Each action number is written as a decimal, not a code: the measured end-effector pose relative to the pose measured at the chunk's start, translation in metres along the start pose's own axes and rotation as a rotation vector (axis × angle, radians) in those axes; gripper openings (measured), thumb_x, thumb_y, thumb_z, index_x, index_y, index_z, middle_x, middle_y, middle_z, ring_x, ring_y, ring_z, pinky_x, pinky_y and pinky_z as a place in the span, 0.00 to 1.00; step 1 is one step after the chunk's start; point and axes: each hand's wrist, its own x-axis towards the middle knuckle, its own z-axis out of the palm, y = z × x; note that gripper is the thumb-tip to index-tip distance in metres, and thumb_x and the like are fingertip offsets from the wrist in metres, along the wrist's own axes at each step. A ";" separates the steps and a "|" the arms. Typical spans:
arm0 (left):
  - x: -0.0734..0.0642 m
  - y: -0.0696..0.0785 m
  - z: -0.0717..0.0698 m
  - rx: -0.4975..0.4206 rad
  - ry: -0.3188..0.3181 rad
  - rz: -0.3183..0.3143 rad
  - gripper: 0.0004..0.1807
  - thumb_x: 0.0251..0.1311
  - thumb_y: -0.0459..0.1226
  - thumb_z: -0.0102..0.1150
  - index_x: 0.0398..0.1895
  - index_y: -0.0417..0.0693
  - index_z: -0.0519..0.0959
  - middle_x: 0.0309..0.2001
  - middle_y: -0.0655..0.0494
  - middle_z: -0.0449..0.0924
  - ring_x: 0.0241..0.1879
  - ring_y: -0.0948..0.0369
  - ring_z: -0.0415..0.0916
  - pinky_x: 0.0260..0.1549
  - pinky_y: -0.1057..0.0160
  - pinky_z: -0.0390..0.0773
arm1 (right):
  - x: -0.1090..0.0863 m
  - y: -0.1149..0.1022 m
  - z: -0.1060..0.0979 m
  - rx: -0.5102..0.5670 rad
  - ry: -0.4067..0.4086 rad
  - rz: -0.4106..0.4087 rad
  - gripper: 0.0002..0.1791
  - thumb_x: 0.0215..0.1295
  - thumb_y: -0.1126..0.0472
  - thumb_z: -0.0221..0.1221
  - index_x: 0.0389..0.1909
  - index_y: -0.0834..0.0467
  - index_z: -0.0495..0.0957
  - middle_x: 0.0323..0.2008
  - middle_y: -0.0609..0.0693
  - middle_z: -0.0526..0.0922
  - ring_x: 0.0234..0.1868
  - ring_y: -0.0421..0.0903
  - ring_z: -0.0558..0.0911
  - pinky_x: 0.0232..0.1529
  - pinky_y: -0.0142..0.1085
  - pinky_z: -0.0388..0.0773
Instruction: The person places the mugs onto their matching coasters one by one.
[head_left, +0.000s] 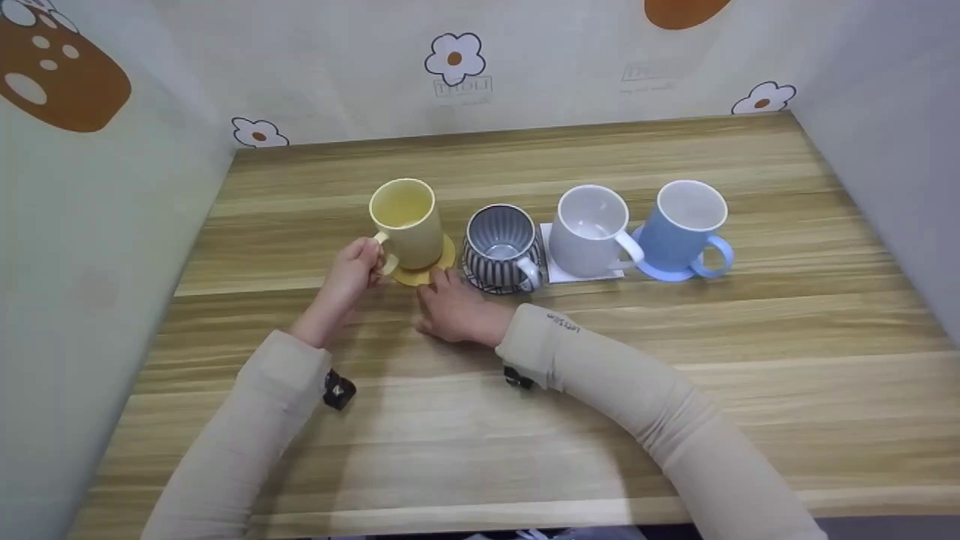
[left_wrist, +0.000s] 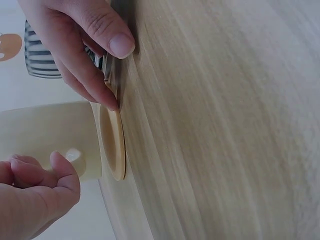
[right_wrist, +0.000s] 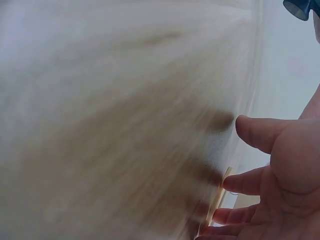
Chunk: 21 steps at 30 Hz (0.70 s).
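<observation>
My left hand (head_left: 355, 264) grips the handle of a pale yellow mug (head_left: 414, 236) that stands upright at the left of a row of mugs. Beneath the mug a round yellow coaster (head_left: 448, 257) shows along its right and near sides. My right hand (head_left: 456, 307) is low over the table, its fingertips at the coaster's near edge. The left wrist view shows a finger of that hand touching the rim of the coaster (left_wrist: 113, 142). In the right wrist view its fingers (right_wrist: 245, 181) are extended and the thumb stands apart.
Right of the yellow mug, a grey striped mug (head_left: 495, 268) stands on a patterned coaster, close to my right hand. Beyond it are a white mug (head_left: 581, 251) on a square white coaster (head_left: 555, 271) and a blue mug (head_left: 670, 244) on a round blue coaster (head_left: 664, 275). Walls border the wooden table (head_left: 480, 442).
</observation>
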 end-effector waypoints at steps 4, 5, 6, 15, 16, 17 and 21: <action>-0.002 -0.001 0.000 0.003 -0.009 0.008 0.16 0.71 0.36 0.34 0.22 0.44 0.64 0.21 0.59 0.61 0.17 0.68 0.56 0.21 0.72 0.61 | -0.001 -0.001 0.001 -0.029 0.010 -0.008 0.30 0.62 0.43 0.52 0.59 0.58 0.66 0.60 0.59 0.60 0.62 0.56 0.60 0.57 0.45 0.68; -0.002 -0.001 0.001 0.005 -0.009 0.009 0.16 0.71 0.36 0.34 0.23 0.44 0.64 0.21 0.59 0.61 0.18 0.68 0.56 0.21 0.73 0.61 | -0.001 -0.001 0.001 -0.032 0.010 -0.009 0.30 0.62 0.42 0.52 0.59 0.58 0.66 0.60 0.59 0.60 0.62 0.56 0.60 0.58 0.46 0.67; -0.002 -0.001 0.001 0.010 -0.010 0.011 0.16 0.71 0.36 0.34 0.23 0.44 0.64 0.21 0.59 0.61 0.18 0.68 0.56 0.21 0.73 0.61 | -0.001 -0.001 0.001 -0.036 0.009 -0.011 0.31 0.61 0.42 0.52 0.59 0.58 0.66 0.60 0.59 0.60 0.63 0.57 0.60 0.58 0.46 0.67; 0.001 -0.003 0.004 0.028 0.000 0.013 0.16 0.71 0.37 0.34 0.22 0.45 0.63 0.21 0.59 0.60 0.18 0.68 0.56 0.20 0.72 0.58 | -0.003 0.000 0.002 -0.028 -0.028 -0.027 0.35 0.62 0.42 0.51 0.62 0.61 0.62 0.64 0.60 0.55 0.66 0.59 0.54 0.66 0.48 0.54; 0.002 -0.004 0.004 0.027 0.003 0.013 0.16 0.71 0.37 0.34 0.22 0.45 0.63 0.20 0.59 0.60 0.18 0.68 0.56 0.20 0.72 0.58 | -0.003 0.001 0.002 -0.019 -0.038 -0.024 0.36 0.62 0.42 0.52 0.63 0.61 0.61 0.65 0.60 0.53 0.67 0.59 0.53 0.67 0.48 0.53; 0.003 -0.004 0.004 0.031 0.006 0.012 0.16 0.71 0.37 0.34 0.22 0.45 0.63 0.20 0.59 0.61 0.18 0.68 0.56 0.20 0.73 0.59 | -0.003 0.001 0.002 -0.013 -0.044 -0.024 0.36 0.62 0.41 0.52 0.63 0.62 0.60 0.66 0.60 0.53 0.67 0.60 0.52 0.67 0.48 0.52; 0.005 -0.006 0.004 0.039 0.011 0.017 0.16 0.71 0.36 0.34 0.23 0.44 0.64 0.20 0.59 0.61 0.19 0.68 0.57 0.20 0.73 0.59 | -0.002 0.001 0.002 -0.017 -0.050 -0.033 0.38 0.61 0.41 0.52 0.64 0.63 0.59 0.67 0.61 0.51 0.67 0.60 0.52 0.67 0.48 0.52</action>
